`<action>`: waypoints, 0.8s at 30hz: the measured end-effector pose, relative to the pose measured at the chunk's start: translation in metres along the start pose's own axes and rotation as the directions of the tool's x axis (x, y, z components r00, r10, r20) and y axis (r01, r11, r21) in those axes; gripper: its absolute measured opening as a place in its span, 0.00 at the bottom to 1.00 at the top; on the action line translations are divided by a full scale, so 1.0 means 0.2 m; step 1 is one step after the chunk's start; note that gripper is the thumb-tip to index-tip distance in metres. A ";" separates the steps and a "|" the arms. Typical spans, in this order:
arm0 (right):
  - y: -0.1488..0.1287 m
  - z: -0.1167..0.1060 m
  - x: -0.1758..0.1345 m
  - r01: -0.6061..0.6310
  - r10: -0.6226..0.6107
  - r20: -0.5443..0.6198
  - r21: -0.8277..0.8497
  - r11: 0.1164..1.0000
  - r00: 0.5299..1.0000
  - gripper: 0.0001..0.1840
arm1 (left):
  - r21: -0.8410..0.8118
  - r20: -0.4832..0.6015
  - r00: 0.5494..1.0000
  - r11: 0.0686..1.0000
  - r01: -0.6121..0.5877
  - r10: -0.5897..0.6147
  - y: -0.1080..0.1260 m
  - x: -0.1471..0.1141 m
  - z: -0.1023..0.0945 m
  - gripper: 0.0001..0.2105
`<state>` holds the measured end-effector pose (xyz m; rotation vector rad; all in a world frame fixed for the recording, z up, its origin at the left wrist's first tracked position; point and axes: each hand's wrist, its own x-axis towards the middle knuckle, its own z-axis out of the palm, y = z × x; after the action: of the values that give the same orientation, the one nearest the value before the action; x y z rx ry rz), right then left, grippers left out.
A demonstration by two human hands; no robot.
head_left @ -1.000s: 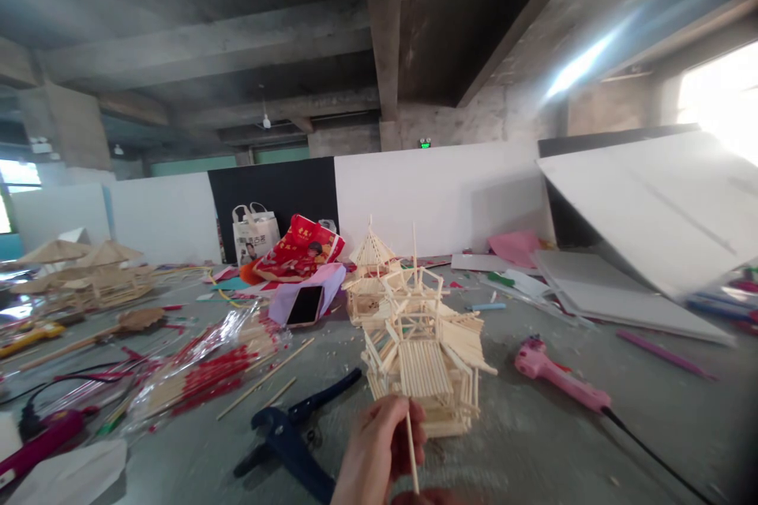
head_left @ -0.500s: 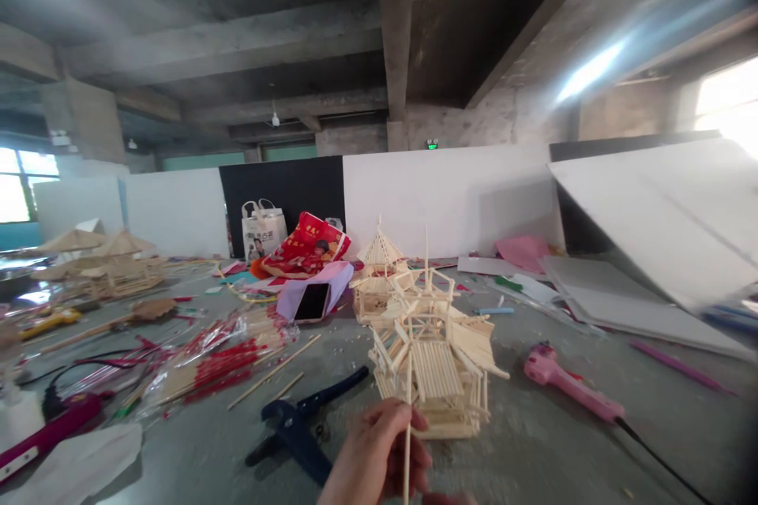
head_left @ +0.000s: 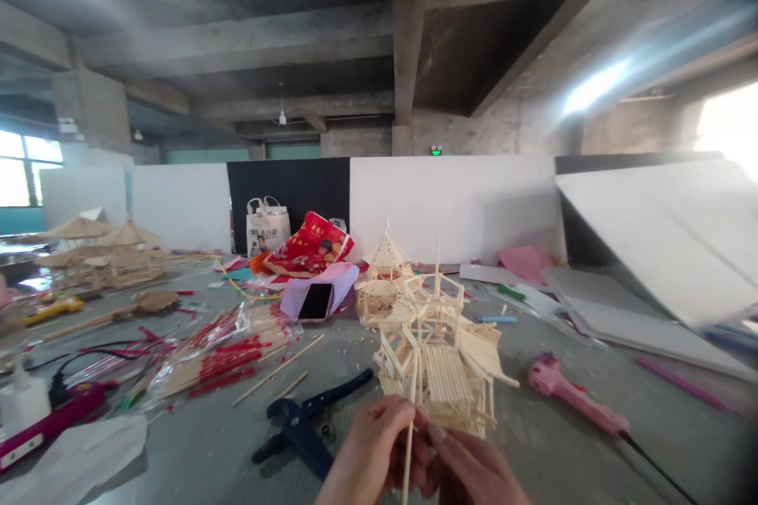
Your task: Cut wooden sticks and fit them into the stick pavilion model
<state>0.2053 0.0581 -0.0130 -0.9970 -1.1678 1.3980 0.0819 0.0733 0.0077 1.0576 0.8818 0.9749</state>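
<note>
L hand (head_left: pixel 376 450) pinches a thin bamboo stick (head_left: pixel 410 442) betw thumb and fingertips; R hand (head_left: pixel 474 469) closed in beside it, fingertips touching the stick at the same spot. Stick's long axis runs near vertical, top end up against the front face of the stick-built pavilion model (head_left: pixel 441 363), bottom end off frame. Model sits directly ahead of both hands, just beyond the fingertips, on the grey table (head_left: pixel 568 450). L hand slightly nearer the model's left corner. Blue cutters (head_left: pixel 305 426) lie left of L hand, pink glue gun (head_left: pixel 572 394) well to the right.
</note>
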 end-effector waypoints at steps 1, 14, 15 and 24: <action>0.01 0.00 0.01 -0.021 0.021 0.000 0.038 0.999 1.000 0.24 | -0.002 -0.002 1.000 1.000 -0.009 0.009 0.00 0.01 0.00 0.11; -0.02 0.05 0.04 -0.102 0.106 -0.016 0.153 0.983 0.994 0.23 | 0.056 -0.113 0.991 0.996 -0.068 0.074 0.03 -0.02 0.05 0.12; -0.02 0.05 0.04 -0.108 0.114 -0.031 0.144 0.984 0.993 0.23 | 0.055 -0.106 0.992 0.996 -0.067 0.072 0.03 -0.01 0.05 0.12; -0.03 0.04 0.05 -0.092 0.093 0.007 0.221 0.971 0.996 0.18 | 0.039 -0.137 0.988 0.997 -0.063 0.068 0.05 -0.02 0.07 0.11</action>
<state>0.1975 0.0673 -0.0062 -0.9041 -0.9480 1.5621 0.0919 0.0665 0.0211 1.0631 0.9848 1.1015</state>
